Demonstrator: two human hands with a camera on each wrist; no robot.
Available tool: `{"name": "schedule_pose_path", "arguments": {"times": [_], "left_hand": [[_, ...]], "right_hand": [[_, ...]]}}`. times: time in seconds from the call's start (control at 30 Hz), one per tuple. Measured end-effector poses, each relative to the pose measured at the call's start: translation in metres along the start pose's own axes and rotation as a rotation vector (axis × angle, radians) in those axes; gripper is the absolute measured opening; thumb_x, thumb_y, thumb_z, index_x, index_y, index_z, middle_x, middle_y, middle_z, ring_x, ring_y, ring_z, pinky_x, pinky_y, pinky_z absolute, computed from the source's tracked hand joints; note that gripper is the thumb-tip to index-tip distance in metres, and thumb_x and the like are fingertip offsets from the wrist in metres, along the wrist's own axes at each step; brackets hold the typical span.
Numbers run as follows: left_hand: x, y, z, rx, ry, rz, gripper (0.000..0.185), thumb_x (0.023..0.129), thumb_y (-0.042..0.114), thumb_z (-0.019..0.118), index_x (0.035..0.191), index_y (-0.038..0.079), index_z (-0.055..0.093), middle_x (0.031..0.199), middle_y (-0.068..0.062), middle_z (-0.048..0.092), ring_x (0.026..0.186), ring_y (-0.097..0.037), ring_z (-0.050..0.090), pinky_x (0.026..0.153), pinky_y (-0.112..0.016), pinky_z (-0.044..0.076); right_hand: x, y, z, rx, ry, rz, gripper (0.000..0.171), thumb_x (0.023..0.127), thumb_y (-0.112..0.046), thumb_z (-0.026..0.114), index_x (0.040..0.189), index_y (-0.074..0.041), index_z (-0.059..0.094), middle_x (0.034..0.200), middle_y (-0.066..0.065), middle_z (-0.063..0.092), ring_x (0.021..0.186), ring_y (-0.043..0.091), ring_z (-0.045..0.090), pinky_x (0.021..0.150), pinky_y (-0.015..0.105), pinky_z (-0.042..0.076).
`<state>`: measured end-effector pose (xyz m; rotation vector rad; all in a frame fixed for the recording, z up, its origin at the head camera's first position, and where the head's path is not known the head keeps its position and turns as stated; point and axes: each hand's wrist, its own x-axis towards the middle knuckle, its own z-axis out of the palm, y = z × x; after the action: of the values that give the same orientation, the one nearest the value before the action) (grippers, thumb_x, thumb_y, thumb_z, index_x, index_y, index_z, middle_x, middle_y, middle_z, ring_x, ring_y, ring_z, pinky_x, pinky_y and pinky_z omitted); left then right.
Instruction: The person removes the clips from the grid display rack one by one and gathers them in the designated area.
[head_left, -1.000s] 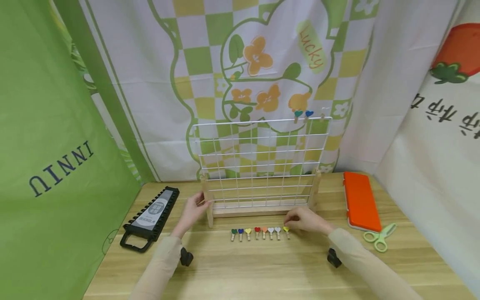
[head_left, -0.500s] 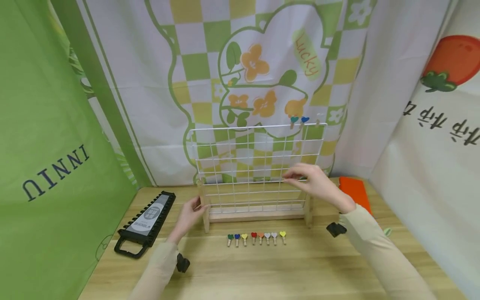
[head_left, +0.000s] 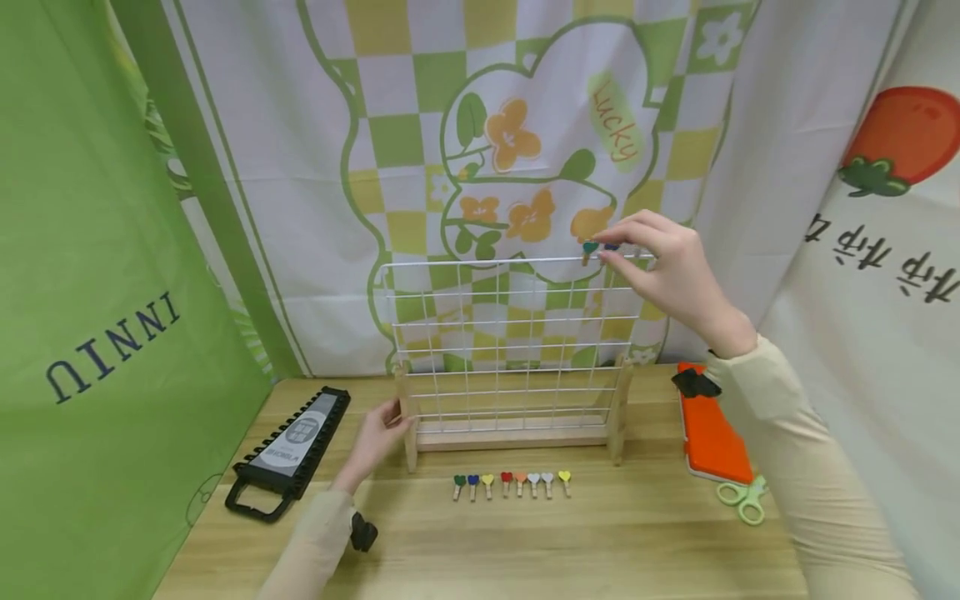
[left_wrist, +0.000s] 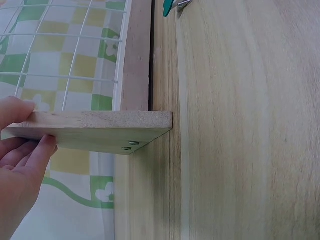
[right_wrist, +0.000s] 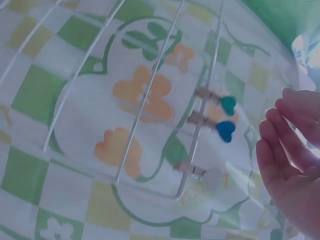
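A white wire grid (head_left: 497,262) stands upright in a wooden stand (head_left: 510,438). My left hand (head_left: 378,437) pinches the stand's left leg (left_wrist: 90,134) between thumb and fingers. Up at the grid's top right, my right hand (head_left: 675,262) has its thumb and fingertips close by a green heart clothespin (right_wrist: 228,105). A blue heart clothespin (right_wrist: 226,131) and a white heart clothespin (right_wrist: 212,177) are clipped on the same top wire. In the right wrist view the right hand's fingers are loosely bent, apart from the clothespins, with nothing seen between them.
On the table before the stand lies a row of several heart clothespins, from a green one (head_left: 459,483) to a yellow one (head_left: 565,478). A black rack (head_left: 296,450) lies left. An orange case (head_left: 712,433) and light green scissors (head_left: 746,498) lie right. Curtains hang behind.
My right hand has risen from the yellow clothespin at the row's right end to the grid's top wire. The row remains on the table. My left hand stays on the stand's leg.
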<state>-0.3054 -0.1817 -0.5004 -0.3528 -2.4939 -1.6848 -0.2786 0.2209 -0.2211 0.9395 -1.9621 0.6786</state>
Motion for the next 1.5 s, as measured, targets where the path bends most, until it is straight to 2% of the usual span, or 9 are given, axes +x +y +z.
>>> {"name": "schedule_pose_path", "arguments": {"times": [0.13,0.2,0.4,0.47,0.53,0.73,1.03,1.33,1.5], "left_hand": [[-0.003,-0.002,0.000,-0.009,0.005,0.062,0.051,0.092,0.004,0.066,0.135,-0.017,0.048,0.130,-0.039,0.055,0.122,-0.048,0.058,0.100,-0.043,0.056],[-0.005,-0.002,0.001,-0.017,0.009,0.076,0.050,0.091,0.003,0.067,0.133,-0.018,0.049,0.128,-0.039,0.055,0.120,-0.049,0.059,0.099,-0.043,0.057],[-0.005,0.005,0.006,-0.031,-0.002,-0.025,0.051,0.092,-0.001,0.065,0.136,-0.018,0.046,0.133,-0.037,0.054,0.126,-0.049,0.055,0.106,-0.048,0.051],[-0.004,0.005,0.007,-0.024,0.001,-0.035,0.050,0.092,-0.002,0.065,0.136,-0.017,0.046,0.133,-0.037,0.054,0.126,-0.048,0.055,0.106,-0.048,0.051],[-0.002,-0.002,0.007,-0.022,0.006,-0.029,0.051,0.092,-0.001,0.065,0.137,-0.016,0.047,0.134,-0.036,0.055,0.126,-0.047,0.056,0.106,-0.047,0.051],[0.000,0.001,0.004,-0.024,0.001,-0.026,0.052,0.092,-0.002,0.064,0.138,-0.017,0.044,0.136,-0.036,0.053,0.128,-0.048,0.054,0.107,-0.049,0.049],[0.000,0.006,0.002,-0.010,0.007,-0.021,0.053,0.093,-0.001,0.064,0.139,-0.017,0.044,0.136,-0.037,0.052,0.128,-0.048,0.053,0.106,-0.049,0.051],[-0.008,0.030,-0.002,-0.004,-0.013,-0.018,0.051,0.093,-0.006,0.061,0.136,-0.023,0.041,0.135,-0.041,0.050,0.127,-0.052,0.051,0.106,-0.054,0.049],[-0.003,0.017,0.001,0.008,0.012,-0.014,0.049,0.093,-0.005,0.062,0.136,-0.020,0.045,0.134,-0.039,0.053,0.126,-0.050,0.054,0.105,-0.051,0.051]], "right_hand": [[0.009,0.014,-0.002,-0.063,-0.070,0.029,0.016,0.083,0.005,0.075,0.098,0.001,0.074,0.093,0.013,0.072,0.088,0.019,0.066,0.083,0.001,0.044],[0.011,0.018,-0.001,-0.082,-0.113,0.050,0.014,0.084,0.003,0.074,0.098,0.000,0.074,0.093,0.012,0.072,0.088,0.022,0.066,0.080,0.001,0.043],[0.015,0.028,0.005,-0.089,-0.191,0.080,0.013,0.086,0.002,0.073,0.098,0.000,0.075,0.093,0.011,0.073,0.087,0.023,0.068,0.079,0.000,0.043],[0.017,0.030,0.008,-0.099,-0.209,0.082,0.012,0.085,0.001,0.074,0.098,0.001,0.075,0.094,0.011,0.073,0.087,0.024,0.068,0.079,0.000,0.044],[0.018,0.031,0.010,-0.113,-0.217,0.079,0.012,0.085,0.000,0.075,0.097,0.001,0.075,0.093,0.012,0.073,0.085,0.023,0.068,0.076,0.004,0.047],[0.019,0.032,0.011,-0.138,-0.218,0.082,0.011,0.085,0.001,0.074,0.096,0.000,0.075,0.092,0.011,0.074,0.082,0.021,0.066,0.072,0.014,0.054],[0.020,0.029,0.011,-0.110,-0.201,0.022,0.009,0.083,0.005,0.074,0.091,0.002,0.073,0.091,0.012,0.073,0.081,0.021,0.066,0.075,0.005,0.048],[0.020,0.025,0.012,-0.109,-0.164,-0.025,0.010,0.082,0.009,0.074,0.087,0.001,0.073,0.089,0.013,0.074,0.081,0.024,0.068,0.078,0.003,0.047],[0.021,0.020,0.007,-0.085,-0.105,-0.014,0.011,0.082,0.009,0.074,0.088,-0.001,0.074,0.087,0.011,0.074,0.081,0.021,0.067,0.078,0.002,0.044]]}}
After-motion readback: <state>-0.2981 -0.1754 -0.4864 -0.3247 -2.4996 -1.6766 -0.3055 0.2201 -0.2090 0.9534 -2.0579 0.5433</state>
